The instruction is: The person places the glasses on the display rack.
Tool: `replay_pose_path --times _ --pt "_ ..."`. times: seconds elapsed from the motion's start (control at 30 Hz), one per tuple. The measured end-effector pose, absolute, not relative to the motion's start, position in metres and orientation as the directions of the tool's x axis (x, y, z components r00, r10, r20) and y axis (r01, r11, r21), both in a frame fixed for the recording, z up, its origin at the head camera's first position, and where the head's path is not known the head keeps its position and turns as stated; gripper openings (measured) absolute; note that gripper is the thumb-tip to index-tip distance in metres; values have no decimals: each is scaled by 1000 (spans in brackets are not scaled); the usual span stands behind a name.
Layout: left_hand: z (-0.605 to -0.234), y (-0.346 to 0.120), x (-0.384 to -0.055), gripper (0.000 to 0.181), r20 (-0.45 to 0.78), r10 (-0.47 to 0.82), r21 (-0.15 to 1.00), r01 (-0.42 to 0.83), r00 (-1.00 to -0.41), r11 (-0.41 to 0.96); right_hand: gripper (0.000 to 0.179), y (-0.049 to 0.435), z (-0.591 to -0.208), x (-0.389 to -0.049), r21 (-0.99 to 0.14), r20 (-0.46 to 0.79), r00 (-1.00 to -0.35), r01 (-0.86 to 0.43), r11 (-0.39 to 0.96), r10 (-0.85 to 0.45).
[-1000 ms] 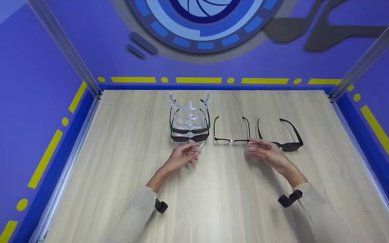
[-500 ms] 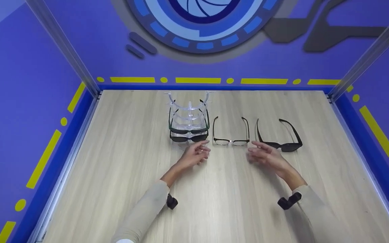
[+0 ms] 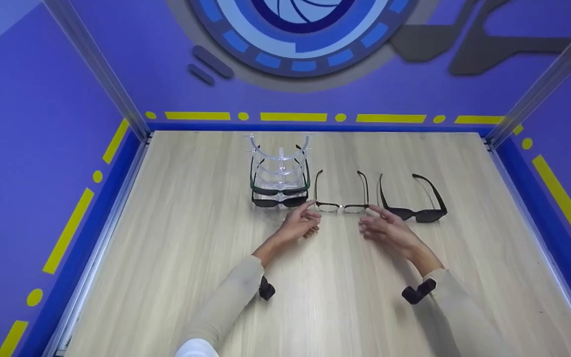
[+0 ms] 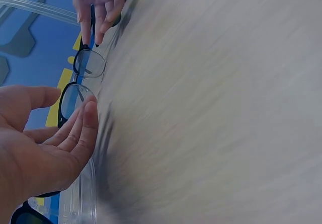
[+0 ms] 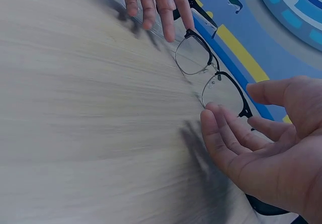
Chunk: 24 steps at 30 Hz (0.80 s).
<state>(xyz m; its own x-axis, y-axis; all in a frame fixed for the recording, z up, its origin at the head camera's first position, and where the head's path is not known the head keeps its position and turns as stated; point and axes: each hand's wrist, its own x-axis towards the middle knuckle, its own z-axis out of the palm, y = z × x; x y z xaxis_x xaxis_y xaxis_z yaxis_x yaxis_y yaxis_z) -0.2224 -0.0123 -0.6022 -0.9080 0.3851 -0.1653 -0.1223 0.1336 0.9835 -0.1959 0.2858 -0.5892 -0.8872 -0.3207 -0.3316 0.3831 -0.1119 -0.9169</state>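
Clear-lensed eyeglasses with dark upper rims stand on the table, temples spread toward the back. At their left corner is my left hand, fingers loosely bent and holding nothing. My right hand is by their right corner, fingers relaxed. Whether either hand touches the frame I cannot tell. In the left wrist view the eyeglasses lie between both hands. The right wrist view also has the eyeglasses between them, thumb and fingers of the near hand apart.
Left of the eyeglasses a clear acrylic display stand carries green-framed sunglasses above black sunglasses. Another pair of black sunglasses lies to the right, beside my right hand. Blue walls border the wooden table.
My left hand has moved right, from in front of the display stand to the eyeglasses' left corner. My right hand has shifted only slightly. The eyeglasses stay where they were.
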Motion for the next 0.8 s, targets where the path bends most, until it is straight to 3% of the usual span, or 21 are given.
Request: replay_pose_path --times 0.8 --pt "-604 -24 -198 63 -224 444 974 -205 -868 91 72 292 -591 -174 -916 -342 -859 395 -71 -381"
